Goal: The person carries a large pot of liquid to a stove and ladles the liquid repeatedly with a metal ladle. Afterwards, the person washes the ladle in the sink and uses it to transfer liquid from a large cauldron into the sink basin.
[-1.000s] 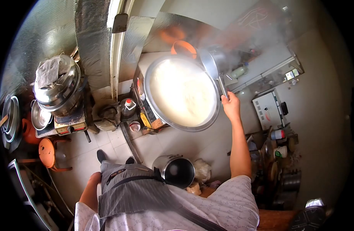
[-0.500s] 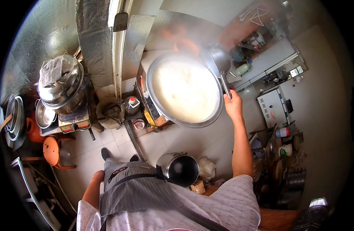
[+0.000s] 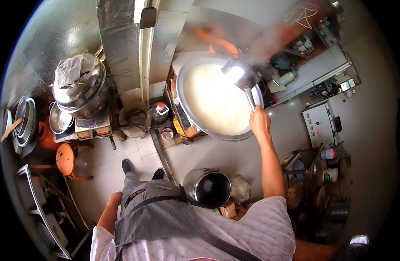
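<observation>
My right hand (image 3: 259, 122) is closed round the handle of a metal ladle (image 3: 240, 75). The ladle's shiny head is over the right part of a wide metal basin (image 3: 185, 102), near its rim. Pale, creamy, steaming liquid (image 3: 211, 98) fills much of this basin. Part of the basin's right rim is hidden behind the ladle and my hand. Of my left side only the bent arm shows, at the lower left beside the grey apron (image 3: 147, 222); the left hand itself is out of sight.
A lidded steel pot (image 3: 80, 98) stands on a gas burner at left, with an orange stool (image 3: 66, 159) below it. A tall metal pot (image 3: 212, 190) stands on the floor near my body. A white appliance (image 3: 319, 124) and cluttered shelving are at right. Orange flame-like glow shows behind the basin.
The ladle has swung from the basin's right rim to over the liquid, its head turned and catching light. My view has shifted slightly, so the surroundings sit further right.
</observation>
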Available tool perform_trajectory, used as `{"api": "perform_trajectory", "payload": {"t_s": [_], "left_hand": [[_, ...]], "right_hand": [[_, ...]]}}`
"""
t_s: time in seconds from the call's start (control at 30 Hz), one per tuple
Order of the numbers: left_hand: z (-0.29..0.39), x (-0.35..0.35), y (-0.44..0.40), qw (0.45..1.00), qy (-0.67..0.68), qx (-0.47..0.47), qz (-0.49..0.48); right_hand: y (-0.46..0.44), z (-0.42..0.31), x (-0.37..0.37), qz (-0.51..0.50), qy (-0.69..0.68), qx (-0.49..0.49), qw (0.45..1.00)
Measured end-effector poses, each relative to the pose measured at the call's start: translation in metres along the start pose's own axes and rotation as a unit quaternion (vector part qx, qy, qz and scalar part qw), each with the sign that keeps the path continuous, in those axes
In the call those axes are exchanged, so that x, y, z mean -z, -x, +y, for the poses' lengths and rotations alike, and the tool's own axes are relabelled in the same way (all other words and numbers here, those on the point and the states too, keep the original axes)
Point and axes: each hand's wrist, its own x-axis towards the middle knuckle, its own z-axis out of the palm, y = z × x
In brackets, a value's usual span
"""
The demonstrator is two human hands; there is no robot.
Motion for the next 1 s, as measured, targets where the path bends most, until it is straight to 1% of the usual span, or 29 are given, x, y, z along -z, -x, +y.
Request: {"api": "perform_trajectory", "payload": {"t_s": [0.07,0.1,0.13,0.17,0.2,0.23,0.3,0.33,0.37,0.43,0.47,0.5,0.53,0.57,0.6,0.63,0.7,0.73,0.77,0.8,0.83,0.87,0.9,0.93,0.97,1.0], "left_hand": [[-0.002,-0.004,0.012,1.000,0.014,0.007,0.006],[0.002,0.002,0.027,0.999,0.035,0.016,-0.004],[0.002,0.003,0.036,0.998,0.054,0.024,-0.016],[-0.002,0.000,0.038,0.998,0.056,0.025,-0.017],[-0.005,-0.003,0.037,0.998,0.047,0.023,-0.025],[-0.009,-0.006,0.035,0.999,0.038,0.021,-0.031],[-0.020,-0.015,0.032,0.999,0.021,0.012,-0.028],[-0.026,-0.018,0.031,1.000,0.002,0.004,-0.026],[-0.032,-0.022,0.030,1.000,0.005,0.005,-0.024],[-0.039,-0.029,0.031,1.000,0.001,-0.001,-0.020],[-0.046,-0.035,0.036,0.999,0.031,0.002,-0.011],[-0.054,-0.042,0.038,0.999,0.035,0.000,-0.011],[-0.064,-0.049,0.041,0.999,0.050,-0.012,-0.006],[-0.074,-0.055,0.045,0.998,0.066,-0.025,0.000],[-0.093,-0.073,0.040,0.996,0.085,-0.025,0.033],[-0.103,-0.072,0.049,0.995,0.090,-0.024,0.036],[-0.102,-0.049,0.105,0.981,0.187,-0.006,0.041],[-0.099,-0.032,0.136,0.968,0.241,0.019,0.068],[-0.112,-0.038,0.140,0.966,0.247,0.010,0.072],[-0.128,-0.048,0.143,0.963,0.258,0.007,0.076],[-0.145,-0.055,0.141,0.962,0.266,0.018,0.062],[-0.163,-0.068,0.134,0.958,0.280,0.034,0.050],[-0.193,-0.102,0.096,0.958,0.284,0.040,0.014],[-0.229,-0.147,0.050,0.972,0.235,0.013,0.018],[-0.247,-0.163,0.042,0.977,0.209,-0.001,0.051],[-0.252,-0.147,0.073,0.974,0.214,0.002,0.076]], "right_hand": [[0.008,-0.003,-0.010,0.047,-0.031,-0.031,0.998],[0.009,-0.006,-0.011,0.044,-0.032,-0.026,0.998],[0.013,-0.009,-0.011,0.075,-0.038,-0.042,0.996],[0.017,-0.012,-0.010,0.108,-0.043,-0.059,0.991],[0.019,-0.015,-0.015,0.116,-0.064,-0.059,0.989],[0.018,-0.017,-0.014,0.117,-0.064,-0.057,0.989],[0.016,-0.022,-0.010,-0.002,-0.082,-0.099,0.992],[0.017,-0.022,-0.018,0.020,-0.099,-0.101,0.990],[0.019,-0.021,-0.031,0.021,-0.099,-0.098,0.990],[0.018,-0.018,-0.053,0.103,-0.177,-0.119,0.971],[0.016,-0.015,-0.061,0.036,-0.365,-0.211,0.906],[0.017,-0.022,-0.054,0.037,-0.364,-0.208,0.907],[0.021,-0.030,-0.047,0.010,-0.533,-0.269,0.802],[0.023,-0.039,-0.040,-0.019,-0.679,-0.317,0.662],[0.020,-0.042,-0.040,-0.013,-0.740,-0.353,0.572],[0.015,-0.028,-0.057,-0.044,-0.833,-0.324,0.446],[0.024,-0.048,-0.049,-0.070,-0.896,-0.327,0.292],[0.031,-0.064,-0.048,-0.092,-0.912,-0.291,0.273],[0.039,-0.081,-0.049,-0.131,-0.928,-0.239,0.252],[0.050,-0.110,-0.043,-0.130,-0.928,-0.216,0.276],[0.060,-0.137,-0.043,-0.170,-0.934,-0.173,0.263],[0.072,-0.173,-0.038,-0.201,-0.936,-0.155,0.245],[0.081,-0.209,-0.039,-0.233,-0.932,-0.131,0.246],[0.092,-0.248,-0.038,-0.263,-0.919,-0.123,0.267],[0.097,-0.284,-0.045,-0.286,-0.899,-0.093,0.319],[0.112,-0.334,-0.038,-0.293,-0.877,-0.098,0.367]]}}
